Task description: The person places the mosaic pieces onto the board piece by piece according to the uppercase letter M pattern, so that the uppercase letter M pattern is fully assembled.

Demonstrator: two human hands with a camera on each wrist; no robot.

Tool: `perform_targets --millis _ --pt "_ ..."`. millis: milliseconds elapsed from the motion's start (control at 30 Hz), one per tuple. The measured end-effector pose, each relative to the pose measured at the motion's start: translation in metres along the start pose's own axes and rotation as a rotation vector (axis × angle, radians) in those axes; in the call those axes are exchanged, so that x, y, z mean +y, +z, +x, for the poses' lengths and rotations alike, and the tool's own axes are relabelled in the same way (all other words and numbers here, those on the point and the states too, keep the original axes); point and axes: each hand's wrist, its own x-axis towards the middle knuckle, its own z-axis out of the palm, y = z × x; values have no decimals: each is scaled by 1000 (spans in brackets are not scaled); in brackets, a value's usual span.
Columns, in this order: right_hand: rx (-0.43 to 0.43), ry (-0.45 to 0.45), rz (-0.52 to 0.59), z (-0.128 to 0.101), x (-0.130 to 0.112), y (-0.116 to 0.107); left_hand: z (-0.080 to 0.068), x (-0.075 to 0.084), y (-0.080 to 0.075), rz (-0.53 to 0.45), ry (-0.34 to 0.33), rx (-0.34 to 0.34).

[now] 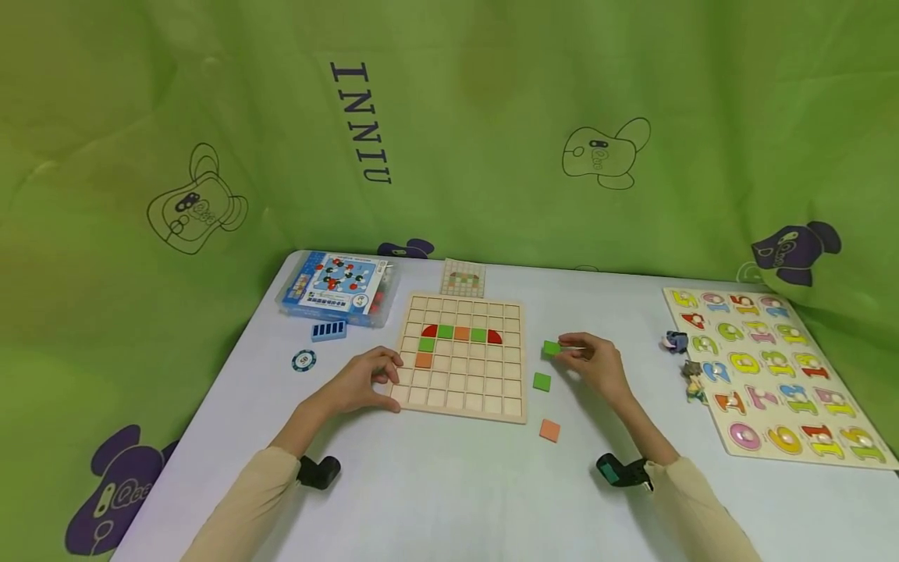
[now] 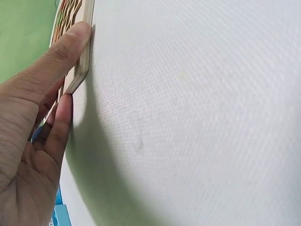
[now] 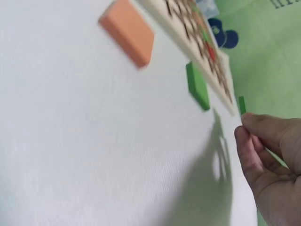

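A wooden grid board [image 1: 467,382] lies in the middle of the table, with red, green and orange pieces in its upper and left squares. My left hand [image 1: 365,380] grips the board's near left corner, its thumb [image 2: 70,44] at the near edge and its fingers along the left side. Right of the board, my right hand [image 1: 595,365] pinches a green square tile [image 1: 551,349] between thumb and fingertips, seen partly in the right wrist view. A second green tile [image 1: 541,382] and an orange tile [image 1: 550,431] lie on the table below it.
A pattern card [image 1: 463,286] lies behind the board. To the left are a clear plastic box [image 1: 340,287], a blue block [image 1: 328,332] and a round chip [image 1: 304,361]. At right are a number puzzle [image 1: 779,382] and two small figurines [image 1: 676,342].
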Motion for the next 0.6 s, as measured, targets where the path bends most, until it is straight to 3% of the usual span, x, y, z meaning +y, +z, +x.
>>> perform_targets --millis 233,600 --pt "-13 45 35 -3 -10 11 1 1 0 -21 -11 5" --pt "-33 29 123 4 -23 43 0 0 0 -20 -16 11"
